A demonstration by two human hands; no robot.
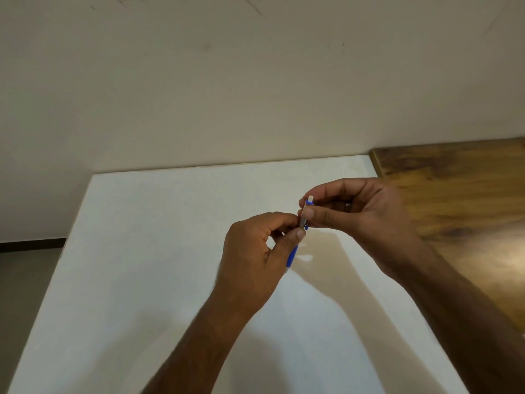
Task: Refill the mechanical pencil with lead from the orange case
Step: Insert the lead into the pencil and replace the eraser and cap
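A blue mechanical pencil [292, 255] with a clear upper barrel stands nearly upright above the white table [159, 251]. My left hand [255, 257] grips its middle between thumb and fingers, tip pointing down. My right hand [358, 206] pinches the upper end, just below the white eraser cap [310, 199] with its blue ring. A ring shows on one finger of the right hand. The orange lead case is not in view.
A brown wooden surface [466, 200] adjoins the white table on the right. A beige wall [227, 81] rises behind the table's far edge. Grey floor [25, 282] lies beyond the left edge.
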